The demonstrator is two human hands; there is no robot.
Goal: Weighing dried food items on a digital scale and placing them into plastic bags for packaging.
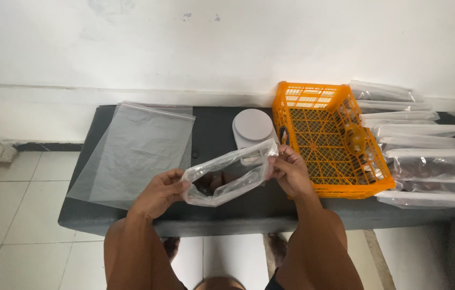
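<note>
Over bench (pixel 104 215), both hands pinching bag (pixel 227 174)

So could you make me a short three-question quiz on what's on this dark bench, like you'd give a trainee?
1. True or false: both hands, left hand and right hand, grip the small clear plastic bag.
2. What stands directly right of the round white scale?
A. a blue bucket
B. the orange plastic lattice basket
C. a glass jar
3. Fill in: the stack of empty clear plastic bags lies on the ____ end of the dark padded bench.

Key
1. true
2. B
3. left
</note>
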